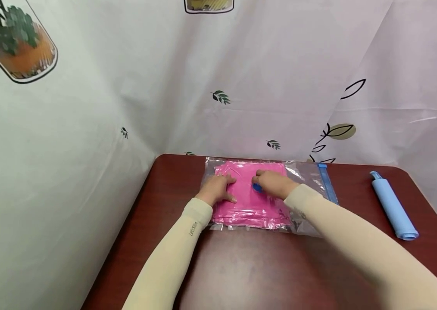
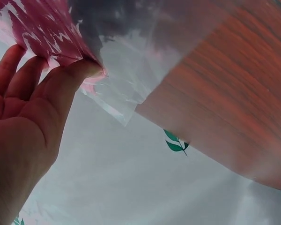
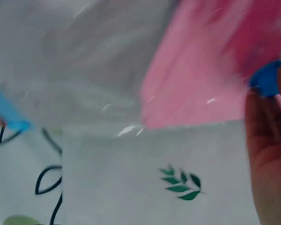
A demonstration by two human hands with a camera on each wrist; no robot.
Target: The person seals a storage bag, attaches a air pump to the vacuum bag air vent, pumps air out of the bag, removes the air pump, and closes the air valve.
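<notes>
A clear plastic vacuum storage bag [image 1: 305, 174] lies flat near the table's far edge, with folded pink fabric [image 1: 243, 193] inside it. My left hand [image 1: 216, 189] rests on the bag's left part, its fingers spread over the pink fabric. In the left wrist view the fingertips [image 2: 91, 68] touch the shiny film. With its fingers curled, my right hand [image 1: 274, 184] pinches the round blue valve cap [image 3: 267, 78] above the middle of the pink fabric. Part of that cap is hidden behind the fingers. A blue zip strip [image 1: 328, 183] runs along the bag's right end.
A light blue cylinder [image 1: 393, 206] with a narrow tip lies at the right of the dark red-brown table [image 1: 249, 267]. White cloth [image 1: 273, 77] with printed leaves hangs behind the table and along its left side.
</notes>
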